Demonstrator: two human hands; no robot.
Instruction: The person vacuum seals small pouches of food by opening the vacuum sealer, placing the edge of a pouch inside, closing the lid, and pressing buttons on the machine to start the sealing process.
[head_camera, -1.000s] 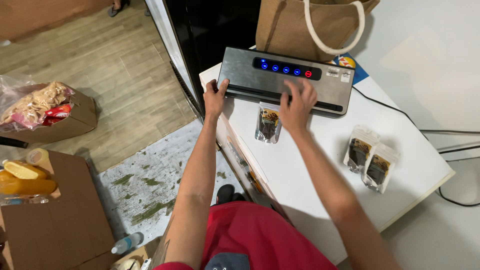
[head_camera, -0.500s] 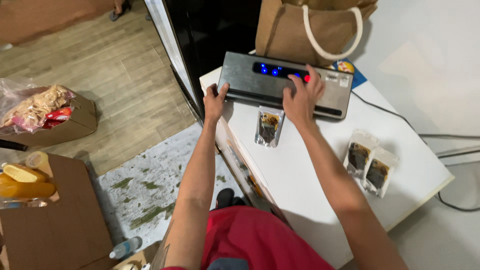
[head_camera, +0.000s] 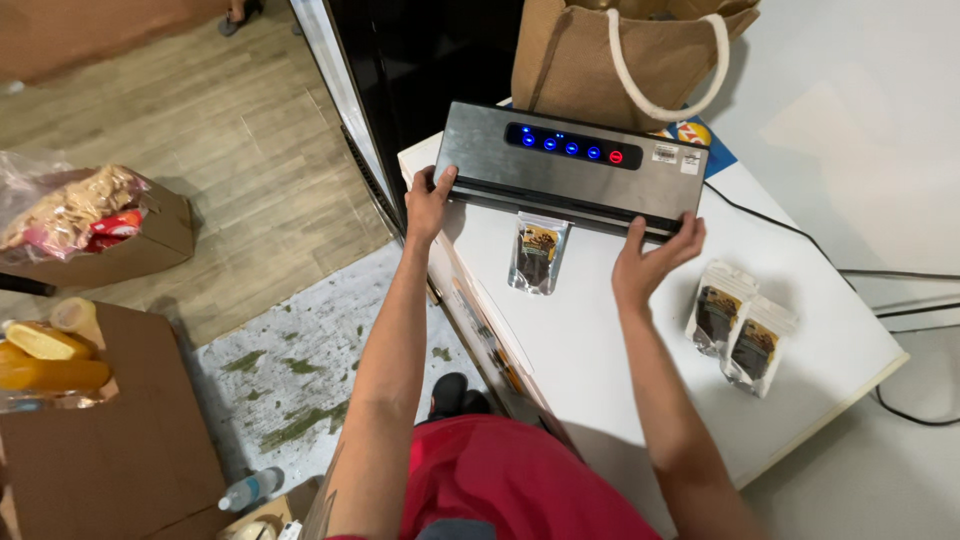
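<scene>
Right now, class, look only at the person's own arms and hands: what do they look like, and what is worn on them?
Both arms are bare from what shows of the upper arm down: no sleeves reach them, no gloves, and no watch or rings are visible. The left hand and right hand are bare. A dark tattoo-like mark shows on the left arm near the bottom edge. The person wears a red top.

- Lighting: bright, even, overhead; white table (head_camera: 800, 340) near overexposed.
- Shadows: soft, short, beneath forearms and pouches (head_camera: 738, 325).
- Glare: faint sheen on steel sealer (head_camera: 570, 175).
- Focus: sharp centre; wide-angle bending at edges.
</scene>
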